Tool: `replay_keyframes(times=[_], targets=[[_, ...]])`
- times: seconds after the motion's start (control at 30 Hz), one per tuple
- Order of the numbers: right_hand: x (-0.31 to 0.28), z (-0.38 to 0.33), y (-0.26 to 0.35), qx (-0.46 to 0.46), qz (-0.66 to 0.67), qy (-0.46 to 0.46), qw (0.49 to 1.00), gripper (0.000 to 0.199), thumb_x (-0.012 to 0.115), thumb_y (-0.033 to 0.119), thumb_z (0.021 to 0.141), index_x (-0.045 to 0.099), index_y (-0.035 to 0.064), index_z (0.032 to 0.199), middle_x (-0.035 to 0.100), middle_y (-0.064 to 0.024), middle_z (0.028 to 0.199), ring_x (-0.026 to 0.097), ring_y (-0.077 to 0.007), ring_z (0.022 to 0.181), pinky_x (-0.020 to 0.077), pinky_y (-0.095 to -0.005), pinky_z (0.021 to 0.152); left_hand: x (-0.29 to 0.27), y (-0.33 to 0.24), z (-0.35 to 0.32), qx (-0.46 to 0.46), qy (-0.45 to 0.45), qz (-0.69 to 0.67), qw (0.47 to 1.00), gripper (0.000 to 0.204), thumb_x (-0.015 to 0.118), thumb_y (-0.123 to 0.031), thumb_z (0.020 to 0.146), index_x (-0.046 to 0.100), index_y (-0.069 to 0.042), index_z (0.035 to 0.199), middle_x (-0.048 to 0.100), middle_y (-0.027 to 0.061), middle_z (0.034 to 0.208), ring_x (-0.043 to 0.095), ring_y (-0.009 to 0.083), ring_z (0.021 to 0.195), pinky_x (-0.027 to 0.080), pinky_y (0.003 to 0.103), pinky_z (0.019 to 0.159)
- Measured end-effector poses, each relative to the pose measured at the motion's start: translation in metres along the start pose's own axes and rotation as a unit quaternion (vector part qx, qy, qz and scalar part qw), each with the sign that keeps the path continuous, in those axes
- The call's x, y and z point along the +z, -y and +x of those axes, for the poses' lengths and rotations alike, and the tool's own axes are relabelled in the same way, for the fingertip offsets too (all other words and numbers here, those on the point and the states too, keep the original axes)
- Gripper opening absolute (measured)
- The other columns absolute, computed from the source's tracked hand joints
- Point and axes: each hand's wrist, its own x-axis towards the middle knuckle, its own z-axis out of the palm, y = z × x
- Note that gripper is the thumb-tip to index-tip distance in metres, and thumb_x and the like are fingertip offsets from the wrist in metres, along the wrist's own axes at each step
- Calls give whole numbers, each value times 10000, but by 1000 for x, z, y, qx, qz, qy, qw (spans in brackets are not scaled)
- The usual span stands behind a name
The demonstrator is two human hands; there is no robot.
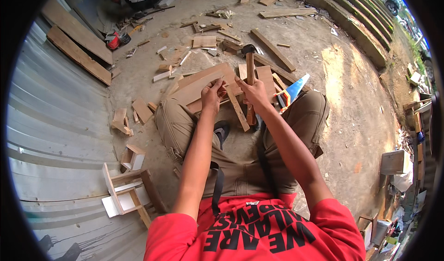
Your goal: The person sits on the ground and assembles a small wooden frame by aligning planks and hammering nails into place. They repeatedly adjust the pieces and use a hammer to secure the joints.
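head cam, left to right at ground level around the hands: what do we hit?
Corrugated metal sheet → small wood offcuts → left hand → wooden strip → right hand on the hammer → hand saw → bare dirt ground → stacked boxes and scrap.
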Motion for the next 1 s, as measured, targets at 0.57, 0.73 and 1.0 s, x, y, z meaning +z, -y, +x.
replay_keyframes(times=[0.57,0.73,1.0], targets=[[-18,55,-93,39,60,-73,995,199,698,189,945,679,-9,925,617,-23,646,521,-90,453,386,-262,395,12,86,14,-152,-7,30,988,165,683,-301,950,693,-160,1035,664,-50,926,576,89,859,449,290,765],[-26,70,-109,34,66,-79,994,202,691,207,949,673,16,1015,532,24,623,456,-54,467,353,-239,402,11,93,36,-195,15,98,976,164,696,-283,944,700,-150,1040,684,-57,925,591,75,864,465,286,737],[-48,85,-116,132,115,-148,973,260,679,203,954,530,75,783,434,39,594,430,-70,468,359,-248,400,-42,53,141,118,88,739,657,1118,839,-585,676,342,-35,1513,437,150,1505,396,316,1404,284,561,1149]])
